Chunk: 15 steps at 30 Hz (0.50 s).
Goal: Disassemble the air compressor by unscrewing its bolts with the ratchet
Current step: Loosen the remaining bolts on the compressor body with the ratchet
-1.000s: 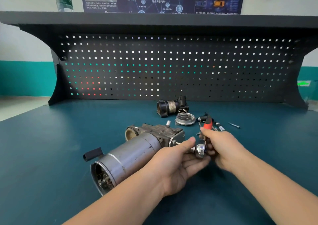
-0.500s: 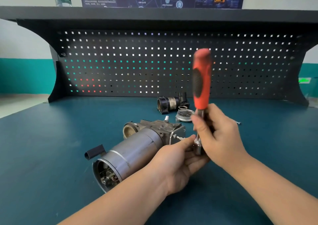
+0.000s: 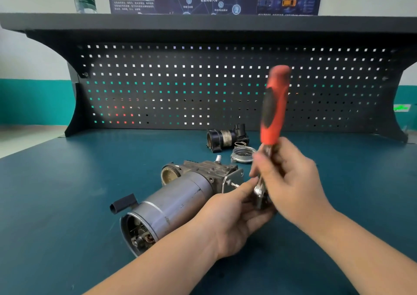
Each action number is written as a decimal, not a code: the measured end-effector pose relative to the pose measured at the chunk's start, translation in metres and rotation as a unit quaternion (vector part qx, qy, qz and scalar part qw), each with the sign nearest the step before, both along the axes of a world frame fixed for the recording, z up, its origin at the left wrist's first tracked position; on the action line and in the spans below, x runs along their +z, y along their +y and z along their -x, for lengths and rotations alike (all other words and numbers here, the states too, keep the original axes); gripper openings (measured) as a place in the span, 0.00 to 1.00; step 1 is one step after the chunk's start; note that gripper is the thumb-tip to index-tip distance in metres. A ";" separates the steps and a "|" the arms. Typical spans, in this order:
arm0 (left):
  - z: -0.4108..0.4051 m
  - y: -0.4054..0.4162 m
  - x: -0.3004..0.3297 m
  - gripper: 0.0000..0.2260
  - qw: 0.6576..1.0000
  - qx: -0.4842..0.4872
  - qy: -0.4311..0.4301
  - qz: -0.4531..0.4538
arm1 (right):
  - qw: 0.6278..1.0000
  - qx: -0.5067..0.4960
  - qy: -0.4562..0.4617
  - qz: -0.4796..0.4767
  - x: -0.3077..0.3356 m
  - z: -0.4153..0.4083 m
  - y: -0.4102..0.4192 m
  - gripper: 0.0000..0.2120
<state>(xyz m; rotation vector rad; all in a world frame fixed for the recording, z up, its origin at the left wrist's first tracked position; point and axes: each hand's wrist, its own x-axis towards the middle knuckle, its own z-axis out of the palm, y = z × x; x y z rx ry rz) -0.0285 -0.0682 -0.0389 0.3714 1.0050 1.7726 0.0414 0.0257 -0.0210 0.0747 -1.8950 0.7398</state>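
The air compressor, a grey metal cylinder with a cast head, lies on its side on the teal bench, open end toward me. A long bolt sticks out of its right-hand bracket. My right hand grips the shaft of the ratchet, whose red and black handle stands nearly upright and blurred. The ratchet's chrome head sits at the bolt's end. My left hand cups under the ratchet head, thumb by the bolt, fingers curled round the head from below.
Behind the compressor lie a black cylindrical part, a spring and a round metal cover. A black connector lies at the compressor's left. The perforated back panel and shelf close off the rear.
The ratchet handle swung up from lying flat away from me to nearly upright, and now tilts slightly right. My right hand rose with it; my left hand stayed under the ratchet head.
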 end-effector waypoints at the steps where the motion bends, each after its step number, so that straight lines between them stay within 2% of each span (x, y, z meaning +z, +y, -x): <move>1: 0.000 -0.001 -0.001 0.08 1.000 -0.007 0.011 -0.005 | 0.994 0.002 -0.002 -0.109 0.000 -0.002 -0.004 0.04; 3: -0.001 -0.003 0.000 0.12 0.999 -0.021 0.028 -0.015 | 0.963 -0.015 -0.012 -0.268 -0.002 -0.002 -0.008 0.06; 4: -0.001 -0.002 -0.001 0.14 0.999 -0.021 0.028 -0.017 | 0.956 -0.021 -0.017 -0.291 -0.003 -0.001 -0.007 0.07; 6: -0.001 -0.001 0.000 0.11 1.000 -0.017 0.018 -0.018 | 0.974 -0.022 -0.013 -0.226 -0.004 0.000 -0.006 0.04; 8: -0.001 0.000 0.001 0.08 1.000 -0.010 0.001 -0.011 | 0.998 -0.002 -0.008 -0.058 -0.003 0.002 -0.003 0.05; 10: 0.000 0.002 0.001 0.09 1.000 -0.002 -0.020 -0.004 | 0.991 -0.018 -0.023 0.133 -0.001 0.007 0.005 0.08; 11: 0.000 0.002 0.001 0.10 1.000 -0.004 -0.023 0.000 | 0.970 -0.029 -0.041 0.237 -0.001 0.011 0.012 0.10; 12: 0.000 0.002 0.001 0.10 1.000 -0.008 -0.022 0.003 | 0.935 -0.026 -0.062 0.348 -0.002 0.014 0.018 0.11; 14: 0.000 0.001 0.001 0.10 1.000 -0.019 -0.010 0.008 | 0.834 0.014 -0.105 0.541 -0.010 0.020 0.026 0.12; 15: 0.000 0.002 0.000 0.11 1.000 -0.020 -0.006 0.009 | 0.797 0.031 -0.119 0.591 -0.014 0.022 0.028 0.13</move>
